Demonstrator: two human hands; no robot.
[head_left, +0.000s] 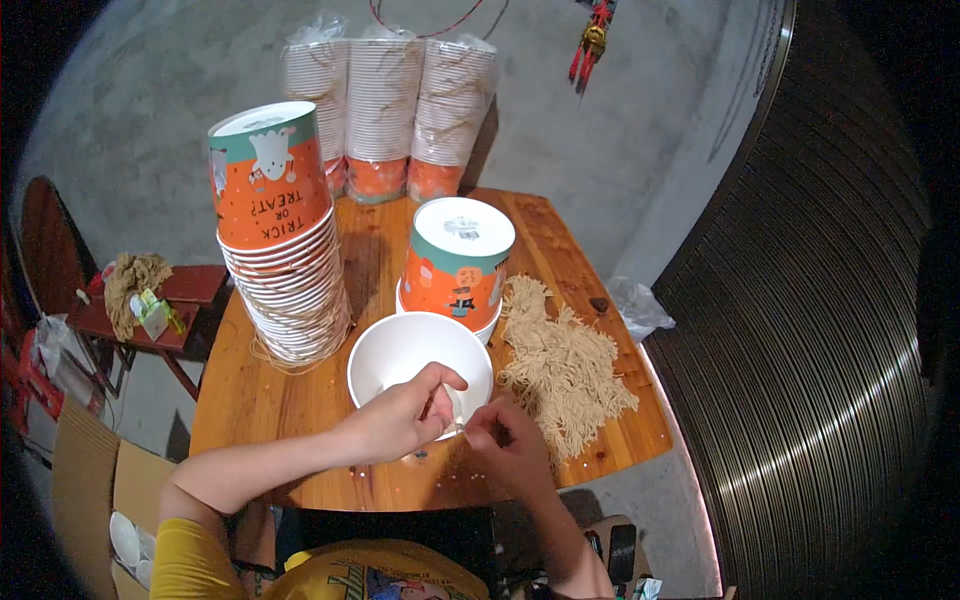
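Note:
A white-lined paper bucket [385,350] lies tilted at the table's front, its open mouth facing me. My left hand [405,415] is closed on its near rim, the thumb reaching over the inside. Close by on the right, my right hand [507,440] is pinched, with a small bit of tan cord showing at its fingertips against the rim. Most of that cord is hidden by the fingers. Just beyond my right hand spreads a pile of tan cords [565,375]. Behind the bucket, a short stack of orange and green paper buckets [455,275] stands upside down.
A tall stack of upside-down buckets [275,210] with cord loops rises at the left. Plastic-wrapped bucket stacks [383,110] stand at the back. A red bench [195,285] holds more cords. An open cardboard box [85,470] sits lower left; a ribbed shutter [810,350] is right.

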